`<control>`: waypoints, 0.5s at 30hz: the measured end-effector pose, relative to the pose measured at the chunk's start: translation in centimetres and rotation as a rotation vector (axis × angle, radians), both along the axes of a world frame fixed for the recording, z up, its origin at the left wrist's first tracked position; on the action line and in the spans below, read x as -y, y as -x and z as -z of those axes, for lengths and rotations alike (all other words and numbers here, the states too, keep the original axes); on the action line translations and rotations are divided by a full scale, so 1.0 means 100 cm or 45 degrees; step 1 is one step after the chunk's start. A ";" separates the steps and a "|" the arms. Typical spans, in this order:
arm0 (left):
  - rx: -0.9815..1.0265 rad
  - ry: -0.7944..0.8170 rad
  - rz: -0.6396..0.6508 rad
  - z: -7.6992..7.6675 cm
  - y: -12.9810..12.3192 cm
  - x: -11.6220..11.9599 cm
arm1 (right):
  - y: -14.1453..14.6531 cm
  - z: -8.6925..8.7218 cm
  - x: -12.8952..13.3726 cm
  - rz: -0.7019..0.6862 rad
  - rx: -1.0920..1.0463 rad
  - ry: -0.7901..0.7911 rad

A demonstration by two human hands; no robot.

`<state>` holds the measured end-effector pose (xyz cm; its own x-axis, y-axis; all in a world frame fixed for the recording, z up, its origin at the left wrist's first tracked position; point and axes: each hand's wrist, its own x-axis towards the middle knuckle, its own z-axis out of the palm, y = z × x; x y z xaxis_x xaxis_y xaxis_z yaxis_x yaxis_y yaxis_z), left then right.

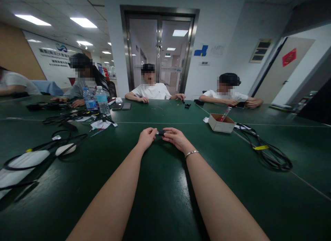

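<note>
Both my arms reach forward over the green table (160, 185). Between my hands is a small black object (161, 133) with a light, shiny end toward the left; its exact kind is too small to make out. My left hand (146, 138) pinches the shiny end between thumb and fingertips. The black end is gripped by the thumb and fingers of my right hand (178, 138), which has a silver bracelet (191, 153) at its wrist. My fingertips partly hide the object at both ends.
An open cardboard box (221, 126) holds a red-and-clear stick. Right of it lies a coiled black cable (274, 158). Tangled cables, a white mouse (66, 149), papers and two water bottles (102, 101) are on the left. Several people sit across the table.
</note>
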<state>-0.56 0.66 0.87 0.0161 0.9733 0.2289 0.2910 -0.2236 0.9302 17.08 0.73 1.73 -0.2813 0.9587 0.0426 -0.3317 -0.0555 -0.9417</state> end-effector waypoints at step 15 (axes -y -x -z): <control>-0.058 0.002 0.000 0.000 0.002 -0.002 | -0.001 0.001 0.000 -0.030 0.055 -0.041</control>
<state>-0.74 0.84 0.82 0.0265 0.9737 0.2265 0.3329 -0.2222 0.9164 17.15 0.76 1.68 -0.3064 0.9500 0.0609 -0.2895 -0.0320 -0.9567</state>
